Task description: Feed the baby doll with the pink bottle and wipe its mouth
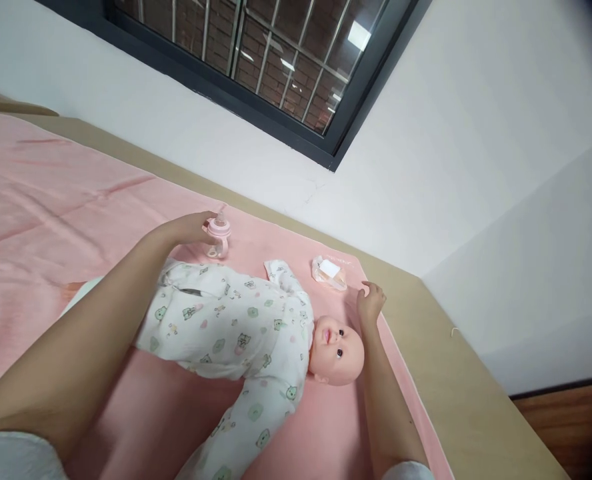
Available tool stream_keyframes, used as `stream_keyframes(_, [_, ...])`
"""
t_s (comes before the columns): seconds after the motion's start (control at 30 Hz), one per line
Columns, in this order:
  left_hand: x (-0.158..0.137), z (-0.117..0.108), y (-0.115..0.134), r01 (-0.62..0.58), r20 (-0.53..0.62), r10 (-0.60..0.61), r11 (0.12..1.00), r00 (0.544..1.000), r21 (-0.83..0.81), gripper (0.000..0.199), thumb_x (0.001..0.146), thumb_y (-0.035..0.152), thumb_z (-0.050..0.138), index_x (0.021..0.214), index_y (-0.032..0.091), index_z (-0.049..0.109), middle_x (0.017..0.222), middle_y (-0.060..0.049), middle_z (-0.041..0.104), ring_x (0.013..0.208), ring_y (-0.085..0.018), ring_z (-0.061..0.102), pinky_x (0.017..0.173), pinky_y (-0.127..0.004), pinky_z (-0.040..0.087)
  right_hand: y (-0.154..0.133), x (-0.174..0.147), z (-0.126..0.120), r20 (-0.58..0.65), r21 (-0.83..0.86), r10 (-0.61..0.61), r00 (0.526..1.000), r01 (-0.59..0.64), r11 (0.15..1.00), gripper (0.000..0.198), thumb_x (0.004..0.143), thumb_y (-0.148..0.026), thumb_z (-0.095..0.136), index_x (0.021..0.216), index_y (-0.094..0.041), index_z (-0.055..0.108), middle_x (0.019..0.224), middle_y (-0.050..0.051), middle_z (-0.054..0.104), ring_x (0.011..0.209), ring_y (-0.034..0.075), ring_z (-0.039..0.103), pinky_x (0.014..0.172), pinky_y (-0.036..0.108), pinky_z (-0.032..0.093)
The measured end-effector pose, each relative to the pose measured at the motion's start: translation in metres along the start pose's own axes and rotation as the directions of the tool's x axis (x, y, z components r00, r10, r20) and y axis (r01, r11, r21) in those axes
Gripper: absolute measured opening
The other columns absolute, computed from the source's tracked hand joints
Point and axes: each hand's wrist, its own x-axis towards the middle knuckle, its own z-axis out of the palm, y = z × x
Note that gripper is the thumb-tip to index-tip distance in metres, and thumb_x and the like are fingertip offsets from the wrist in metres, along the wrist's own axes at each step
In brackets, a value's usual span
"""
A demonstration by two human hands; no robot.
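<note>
My left hand [194, 229] is closed around the side of a small baby bottle [219, 229] with a pink collar, a clear teat and handles. The bottle stands upright by the doll's far side. A baby doll [241, 327] lies on its back in white clothes printed with green and pink animals, its bald head to the right. My left forearm crosses over its legs and hides part of them. Beyond the head, my right hand [371, 302] is held with its fingers loosely bent and apart, nothing in it. A small soft plastic pack with a white lid [330, 269] lies just left of that hand.
A pink sheet [66, 193] with creases lies under everything, on a light wooden surface [456, 360] whose edge shows along the back and right. Behind it rises a white wall [256, 180] with a dark-framed, barred window [286, 127].
</note>
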Motion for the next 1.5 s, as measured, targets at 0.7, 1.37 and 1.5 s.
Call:
stream_keyframes(0.7, [0.010, 0.023, 0.002, 0.008, -0.120, -0.001, 0.998, 0.993, 0.060, 0.058, 0.066, 0.027, 0.068, 0.119, 0.011, 0.051, 0.102, -0.005, 0.066, 0.089, -0.022, 0.061, 0.072, -0.027, 0.048, 0.024, -0.026, 0.001, 0.055, 0.081, 0.410, 0.910, -0.414, 0.907, 0.079, 0.066, -0.023, 0.056, 0.140, -0.004, 0.036, 0.133, 0.027, 0.051, 0.122, 0.038, 0.052, 0.104, 0.050, 0.041])
stream_keyframes(1.37, [-0.049, 0.051, 0.129, -0.378, -0.267, 0.340, 0.920, 0.902, -0.107, 0.055, 0.069, 0.029, 0.065, 0.124, 0.024, 0.059, 0.125, -0.003, 0.064, 0.116, -0.028, 0.060, 0.101, -0.038, 0.046, -0.095, -0.019, -0.068, 0.024, 0.714, -0.062, 0.998, 0.027, 0.700, 0.066, 0.071, -0.043, 0.071, 0.128, -0.021, 0.045, 0.127, 0.011, 0.056, 0.112, 0.021, 0.058, 0.097, 0.040, 0.050])
stream_keyframes(1.5, [-0.069, 0.070, 0.153, -0.512, -0.249, 0.478, 0.854, 0.842, -0.095, 0.064, 0.075, 0.028, 0.060, 0.137, 0.019, 0.050, 0.138, -0.005, 0.056, 0.127, -0.026, 0.052, 0.109, -0.037, 0.039, -0.153, -0.058, -0.091, 0.008, 0.767, -0.313, 0.950, 0.195, 0.611, 0.067, 0.078, -0.040, 0.069, 0.137, -0.028, 0.040, 0.136, 0.009, 0.051, 0.120, 0.021, 0.055, 0.101, 0.042, 0.049])
